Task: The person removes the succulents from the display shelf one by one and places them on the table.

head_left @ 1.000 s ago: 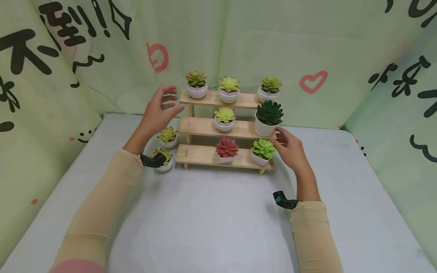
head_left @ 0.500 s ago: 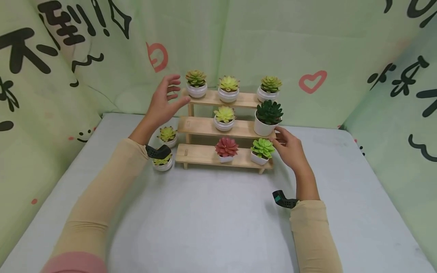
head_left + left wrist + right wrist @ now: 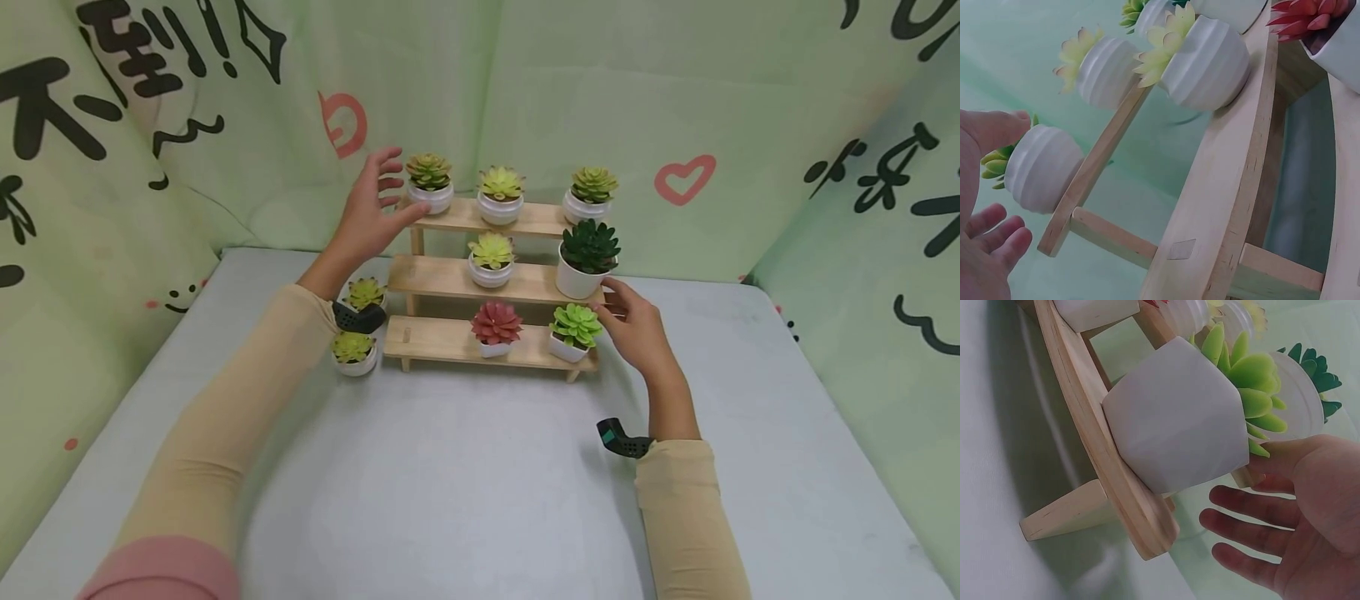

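A three-tier wooden plant stand (image 3: 435,271) holds potted succulents. My left hand (image 3: 371,212) is spread at its upper left, beside a green succulent in a white ribbed pot (image 3: 431,197). The thumb reaches the pot's front near the leaves; in the left wrist view the other fingers (image 3: 1013,247) curve apart from the pot. At the right end of the middle tier, my right hand (image 3: 636,325) pinches the board's end between thumb and index finger, its other fingers (image 3: 1247,528) loose. Close by are a dark green succulent (image 3: 588,258) and a bright green one (image 3: 575,329).
Two yellow-green potted succulents (image 3: 354,354) stand on the white table (image 3: 450,475) left of the stand, partly under my left wrist. A red succulent (image 3: 496,325) is on the bottom tier; more yellow-green ones fill the upper tiers. Green printed cloth (image 3: 637,108) closes the back and sides.
My left hand has moved right and slightly up, reaching the top-left pot. The right hand has stayed at the end of the middle tier, and the pots have not moved.
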Tool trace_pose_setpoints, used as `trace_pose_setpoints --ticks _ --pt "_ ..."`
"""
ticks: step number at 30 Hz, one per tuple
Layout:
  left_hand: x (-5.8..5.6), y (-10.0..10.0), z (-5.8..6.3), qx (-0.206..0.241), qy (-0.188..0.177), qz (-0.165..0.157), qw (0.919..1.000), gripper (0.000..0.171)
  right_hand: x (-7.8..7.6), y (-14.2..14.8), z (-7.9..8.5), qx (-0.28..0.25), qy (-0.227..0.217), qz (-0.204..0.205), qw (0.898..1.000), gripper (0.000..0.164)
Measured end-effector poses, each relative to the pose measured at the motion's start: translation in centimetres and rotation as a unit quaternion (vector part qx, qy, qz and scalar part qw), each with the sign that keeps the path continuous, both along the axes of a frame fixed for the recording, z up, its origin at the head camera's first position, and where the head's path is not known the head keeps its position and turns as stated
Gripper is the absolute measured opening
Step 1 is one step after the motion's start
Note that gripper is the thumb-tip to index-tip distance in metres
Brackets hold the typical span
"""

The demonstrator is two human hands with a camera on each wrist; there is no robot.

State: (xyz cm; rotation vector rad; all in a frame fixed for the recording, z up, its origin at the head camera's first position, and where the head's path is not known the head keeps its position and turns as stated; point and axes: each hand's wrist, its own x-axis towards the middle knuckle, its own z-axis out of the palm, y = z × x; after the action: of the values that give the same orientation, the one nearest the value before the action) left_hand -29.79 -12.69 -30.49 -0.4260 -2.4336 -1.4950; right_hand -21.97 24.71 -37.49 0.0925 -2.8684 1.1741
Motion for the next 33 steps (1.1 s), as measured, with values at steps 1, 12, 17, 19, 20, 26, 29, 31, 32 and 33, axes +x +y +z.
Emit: trace_pose_setpoints --ticks 1,12,17,19,20,26,29,31,32,33 --pt "-0.1 0.1 0.0 0.001 -0.001 -0.001 1.0000 0.080 0.0 0.0 0.0 0.001 0.000 0.000 1.000 0.058" --pt "-0.9 0.4 0.3 0.003 -0.014 -0.016 0.9998 0.079 -0.1 0.0 0.0 0.003 0.001 -0.001 1.000 0.057" --pt "-1.1 0.6 0.4 -0.001 -0.020 -0.023 0.9995 0.078 0.0 0.0 0.0 0.002 0.001 0.000 1.000 0.057" --pt "-1.1 0.7 0.4 -0.003 -0.023 -0.025 0.9994 0.077 0.1 0.0 0.1 0.002 0.000 0.001 1.000 0.057" --pt "-1.2 0.7 0.4 -0.005 -0.025 -0.026 0.9993 0.077 0.1 0.0 0.1 0.003 0.000 0.001 1.000 0.057" --pt "-1.6 0.8 0.3 -0.012 -0.032 -0.025 0.9991 0.075 0.2 0.0 0.0 0.005 0.003 0.003 1.000 0.057" --pt "-1.8 0.9 0.4 -0.016 -0.037 -0.020 0.9990 0.075 0.1 0.0 0.0 0.006 0.005 0.003 1.000 0.057" --pt "-1.9 0.9 0.4 -0.019 -0.040 -0.018 0.9989 0.074 0.1 0.0 0.0 0.008 0.006 0.002 1.000 0.057" --pt "-2.0 0.9 0.4 -0.020 -0.040 -0.019 0.9988 0.074 0.1 0.0 0.0 0.008 0.006 0.002 1.000 0.057" --pt "-2.0 0.9 0.4 -0.022 -0.039 -0.020 0.9988 0.074 0.1 0.0 0.0 0.008 0.006 0.002 1.000 0.057"
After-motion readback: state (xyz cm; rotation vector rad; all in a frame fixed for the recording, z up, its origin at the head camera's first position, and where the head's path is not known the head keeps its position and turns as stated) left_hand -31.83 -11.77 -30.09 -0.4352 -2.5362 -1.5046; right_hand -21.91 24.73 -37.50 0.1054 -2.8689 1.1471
